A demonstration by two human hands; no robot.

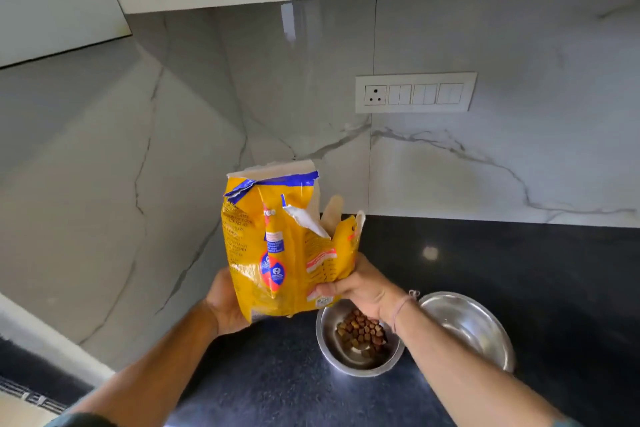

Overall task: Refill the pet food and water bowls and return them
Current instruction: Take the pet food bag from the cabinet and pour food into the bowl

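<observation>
I hold a torn-open yellow food bag upright above the dark counter. My left hand cups its lower left corner; my right hand grips its right side. Below my right wrist sits a small steel bowl with brown kibble, and just beside it a larger steel bowl.

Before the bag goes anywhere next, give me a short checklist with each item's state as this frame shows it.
1. Food bag held by both hands, left hand and right hand: ok.
2. Bag upright, torn top open, nothing spilling: ok.
3. Kibble in the smaller bowl: ok, only partly covers the bottom.
4. Second bowl has water: cannot tell.
5. Both bowls resting on the dark counter: ok.
6. Food left in bag: cannot tell.
</observation>
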